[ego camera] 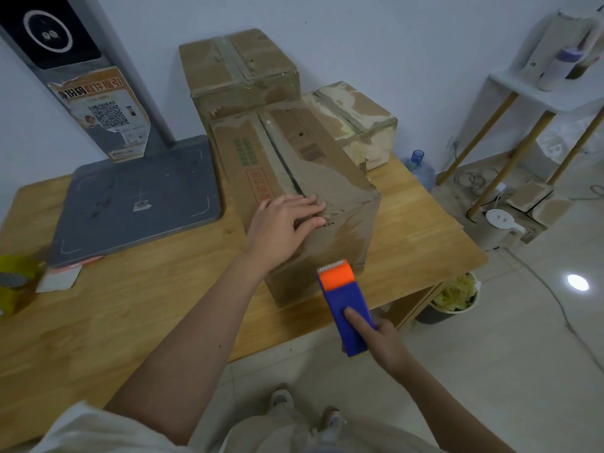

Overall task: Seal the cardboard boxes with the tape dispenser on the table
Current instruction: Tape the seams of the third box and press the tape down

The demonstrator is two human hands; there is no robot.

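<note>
A long cardboard box lies on the wooden table, its top flaps meeting along a dark centre seam. My left hand rests flat on the near end of its top, fingers straight over the seam. My right hand grips a blue tape dispenser with an orange front and a toothed blade, index finger stretched along its top. The dispenser's blade sits against the box's near face, close to the table's edge. Two more boxes, a large one and a smaller worn one, stand behind it.
A grey flat scale base with a tilted post and screen stands at the left. A yellow tape roll lies at the table's left edge. On the floor to the right are a water bottle, a bin and a white shelf.
</note>
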